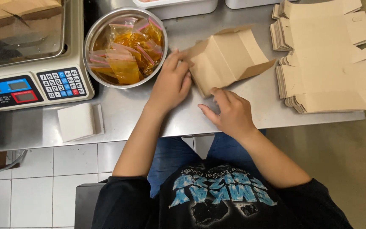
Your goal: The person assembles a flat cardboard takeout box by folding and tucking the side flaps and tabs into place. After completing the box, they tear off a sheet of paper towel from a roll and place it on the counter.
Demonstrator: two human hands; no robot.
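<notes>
A brown cardboard box (pixel 229 57), partly folded with its flaps open, lies on the steel table (pixel 128 114). My left hand (pixel 171 82) presses against the box's left end, fingers on its edge. My right hand (pixel 229 112) holds the box's near lower corner with thumb and fingers. Both hands grip the same box.
A steel bowl (pixel 124 46) of small zip bags with orange contents sits left of the box. A weighing scale (pixel 32 82) stands at far left, a white paper stack (pixel 79 121) below it. Flat unfolded brown boxes (pixel 327 59) are piled at right. Trays line the far edge.
</notes>
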